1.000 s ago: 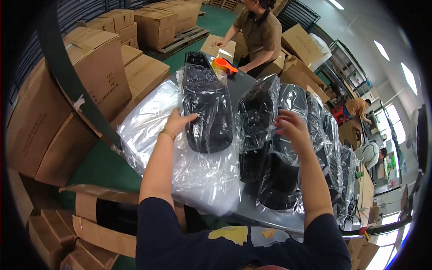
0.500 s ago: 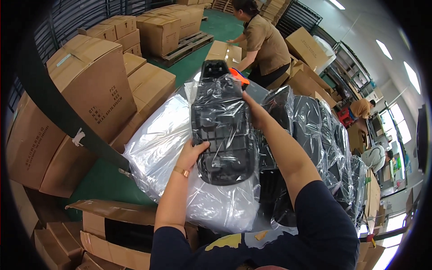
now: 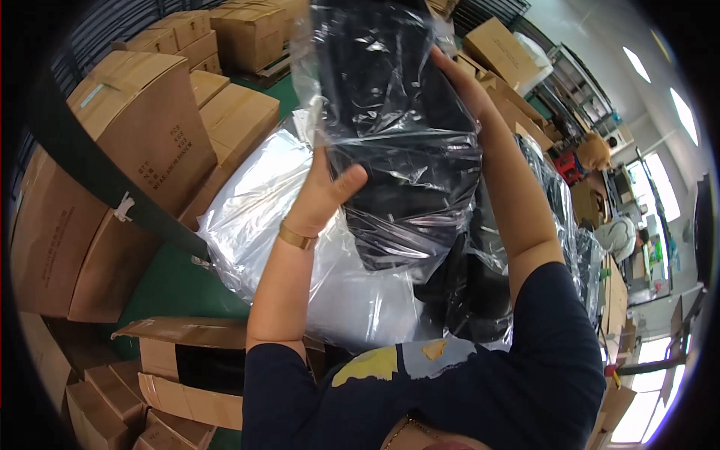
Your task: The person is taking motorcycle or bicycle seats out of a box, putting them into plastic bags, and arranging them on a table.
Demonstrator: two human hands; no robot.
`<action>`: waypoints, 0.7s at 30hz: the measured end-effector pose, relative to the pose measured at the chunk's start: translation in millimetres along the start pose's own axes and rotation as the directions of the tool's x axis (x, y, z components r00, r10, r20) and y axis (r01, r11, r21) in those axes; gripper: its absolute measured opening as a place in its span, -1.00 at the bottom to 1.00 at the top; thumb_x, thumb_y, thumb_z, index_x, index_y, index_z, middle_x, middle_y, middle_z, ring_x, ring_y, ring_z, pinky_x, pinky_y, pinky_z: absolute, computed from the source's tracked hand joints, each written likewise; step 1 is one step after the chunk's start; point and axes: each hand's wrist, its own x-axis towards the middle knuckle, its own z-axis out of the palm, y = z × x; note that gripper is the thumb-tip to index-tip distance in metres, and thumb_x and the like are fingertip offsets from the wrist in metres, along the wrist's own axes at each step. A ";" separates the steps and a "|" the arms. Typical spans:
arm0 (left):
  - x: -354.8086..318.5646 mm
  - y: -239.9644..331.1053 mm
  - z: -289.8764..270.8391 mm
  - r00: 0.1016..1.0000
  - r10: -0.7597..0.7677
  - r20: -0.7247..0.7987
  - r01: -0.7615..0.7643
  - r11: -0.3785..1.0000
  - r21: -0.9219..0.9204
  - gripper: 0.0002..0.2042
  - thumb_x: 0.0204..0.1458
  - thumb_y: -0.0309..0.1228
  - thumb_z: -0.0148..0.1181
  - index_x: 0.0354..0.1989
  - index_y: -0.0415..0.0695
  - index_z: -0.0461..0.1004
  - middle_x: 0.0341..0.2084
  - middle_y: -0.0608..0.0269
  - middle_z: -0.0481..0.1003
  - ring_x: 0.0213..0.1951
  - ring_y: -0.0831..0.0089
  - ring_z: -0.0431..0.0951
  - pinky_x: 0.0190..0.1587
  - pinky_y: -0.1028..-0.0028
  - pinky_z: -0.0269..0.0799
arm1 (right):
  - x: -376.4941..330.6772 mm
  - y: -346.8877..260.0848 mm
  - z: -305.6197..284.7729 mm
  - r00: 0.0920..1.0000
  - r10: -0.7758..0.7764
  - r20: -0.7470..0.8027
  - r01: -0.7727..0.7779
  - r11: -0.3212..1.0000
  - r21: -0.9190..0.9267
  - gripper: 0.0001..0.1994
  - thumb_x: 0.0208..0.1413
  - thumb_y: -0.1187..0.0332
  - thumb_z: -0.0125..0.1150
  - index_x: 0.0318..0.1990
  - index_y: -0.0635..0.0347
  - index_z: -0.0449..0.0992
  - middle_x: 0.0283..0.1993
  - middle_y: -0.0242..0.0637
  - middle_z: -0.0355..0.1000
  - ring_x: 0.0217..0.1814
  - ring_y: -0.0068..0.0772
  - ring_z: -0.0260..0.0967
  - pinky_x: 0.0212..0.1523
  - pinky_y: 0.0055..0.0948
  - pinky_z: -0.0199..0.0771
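Observation:
Both hands hold up a long black moulded panel point(image 3: 405, 172) in a clear plastic bag. It looks close to the camera, and its top runs past the picture's upper edge. My left hand point(image 3: 328, 191) grips its left side, thumb lying across the bag and fingers mostly hidden. On the right side, my right hand point(image 3: 469, 90) is wrapped round the edge, its fingertips behind the panel. Under it lies a heap of clear plastic bags point(image 3: 255, 202). Right of that heap, more bagged black parts point(image 3: 487, 289) lie in a row.
Large cartons point(image 3: 135, 142) stand at the left beside a dark slanting post point(image 3: 112, 176). An open carton point(image 3: 195, 401) with something black inside sits at the lower left. Other people work at benches point(image 3: 626, 210) on the far right, and more cartons point(image 3: 502, 52) stand behind.
The panel has come up nearer the camera, with both hands moving up along with it. The orange thing by my right hand and the co-worker beyond no longer show.

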 end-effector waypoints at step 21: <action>-140.4 -127.9 -18.0 0.843 -0.503 0.189 0.506 0.623 -0.596 -0.06 -0.07 0.37 -0.27 0.30 -0.21 -0.04 0.25 0.07 0.08 0.25 0.34 0.12 0.29 0.37 -0.01 | -18.5 1.9 -43.7 0.926 -0.375 0.044 0.286 0.619 -0.732 -0.72 0.12 0.29 -0.03 -0.20 0.34 0.48 -0.30 -0.28 0.46 -0.26 -0.45 0.36 -0.15 -0.45 0.37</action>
